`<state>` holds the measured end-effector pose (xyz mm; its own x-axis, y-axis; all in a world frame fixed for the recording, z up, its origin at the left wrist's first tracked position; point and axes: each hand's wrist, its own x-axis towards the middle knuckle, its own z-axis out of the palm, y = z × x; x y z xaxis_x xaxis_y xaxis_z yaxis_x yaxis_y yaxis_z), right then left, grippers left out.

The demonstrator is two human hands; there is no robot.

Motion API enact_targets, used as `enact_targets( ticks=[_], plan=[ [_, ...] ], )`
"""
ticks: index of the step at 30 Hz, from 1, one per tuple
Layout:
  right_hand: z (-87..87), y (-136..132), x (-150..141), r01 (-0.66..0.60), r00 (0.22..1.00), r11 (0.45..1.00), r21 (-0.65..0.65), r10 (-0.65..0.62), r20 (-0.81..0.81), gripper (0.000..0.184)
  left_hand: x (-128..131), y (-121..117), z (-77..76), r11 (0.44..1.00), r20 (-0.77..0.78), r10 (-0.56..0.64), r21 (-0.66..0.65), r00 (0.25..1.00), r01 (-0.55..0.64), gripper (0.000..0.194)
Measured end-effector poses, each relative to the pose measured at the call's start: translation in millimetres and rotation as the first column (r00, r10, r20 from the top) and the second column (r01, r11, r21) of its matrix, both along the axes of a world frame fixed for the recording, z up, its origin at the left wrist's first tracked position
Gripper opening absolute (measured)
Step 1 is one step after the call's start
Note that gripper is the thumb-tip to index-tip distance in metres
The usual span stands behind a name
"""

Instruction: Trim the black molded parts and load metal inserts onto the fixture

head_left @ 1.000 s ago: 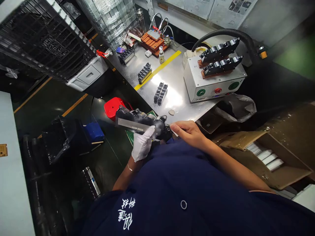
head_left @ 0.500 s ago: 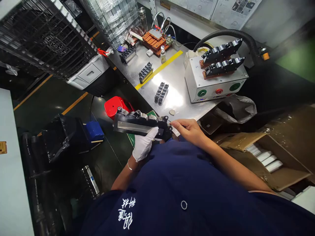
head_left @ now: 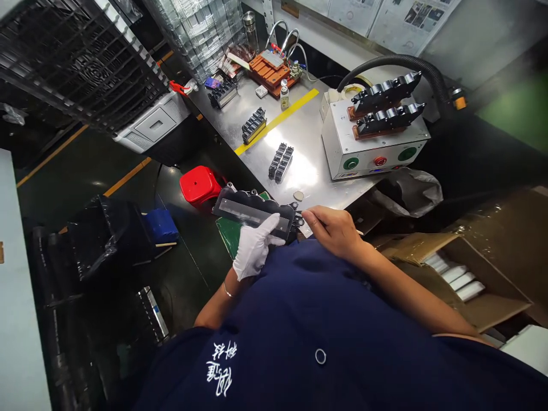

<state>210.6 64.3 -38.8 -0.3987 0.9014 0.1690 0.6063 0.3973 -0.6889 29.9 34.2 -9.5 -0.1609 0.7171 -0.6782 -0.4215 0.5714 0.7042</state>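
Note:
My left hand [head_left: 253, 251], in a white glove, grips a long black part [head_left: 244, 208] with a scalloped edge and a flat grey strip along its face. The part is tilted, its face turned up toward me. At the part's right end, my bare right hand [head_left: 334, 229] is closed in a pinch on a slim tool; a pale end [head_left: 360, 233] of it sticks out behind the hand. The tool's tip is too small to make out beside the part's end lugs. A small grey, rounded piece [head_left: 298, 196] lies on the metal table [head_left: 317, 191] just beyond my hands.
Small black scalloped parts [head_left: 281, 162] lie on the table, with an orange fixture [head_left: 269, 71] behind. A grey control box [head_left: 377, 142] carries two black parts. Left are a red stool [head_left: 199, 184] and a large fan unit [head_left: 89, 68]; right is an open cardboard box [head_left: 505, 285].
The black part has shifted slightly right and rolled, so its flat face shows more and its scalloped edge less. My right hand has moved a little right, still pinching.

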Motion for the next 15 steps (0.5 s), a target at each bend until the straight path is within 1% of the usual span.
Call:
enact_targets(
  ticks=[2,5,9,11,13,14,15],
  plan=[
    [-0.1,-2.0,-2.8,0.027,0.999,1.0,0.003,-0.027,0.024,0.048,1.1,-1.3,0.1,1.0,0.002,-0.005,0.006,1.0,0.005,0.022],
    [-0.4,-4.2,-5.5,0.05,0.998,0.999,0.001,-0.05,0.044,0.05,2.3,-3.0,-0.7,1.0,-0.035,0.007,0.02,0.999,-0.007,0.024],
    [0.7,-4.0,-3.8,0.041,0.997,0.998,-0.046,-0.038,0.064,0.051,2.0,-4.3,0.0,1.0,-0.043,-0.001,0.024,0.999,0.002,0.027],
    [3.1,0.2,2.0,-0.027,0.996,0.996,-0.083,0.033,0.077,0.052,1.4,-4.7,1.0,0.999,-0.037,-0.022,0.04,0.999,0.023,0.028],
    [8.3,7.8,11.9,-0.173,0.98,0.978,-0.116,0.183,0.083,0.052,1.0,-4.4,1.3,0.995,-0.039,-0.079,0.065,0.996,0.081,0.027],
    [12.3,12.2,17.9,-0.27,0.956,0.954,-0.134,0.282,0.085,0.052,0.9,-3.7,1.0,0.989,-0.041,-0.122,0.075,0.992,0.125,0.025],
    [16.9,16.6,24.3,-0.373,0.917,0.915,-0.156,0.389,0.09,0.051,0.9,-2.5,0.2,0.982,-0.039,-0.17,0.078,0.985,0.173,0.025]
  ],
)
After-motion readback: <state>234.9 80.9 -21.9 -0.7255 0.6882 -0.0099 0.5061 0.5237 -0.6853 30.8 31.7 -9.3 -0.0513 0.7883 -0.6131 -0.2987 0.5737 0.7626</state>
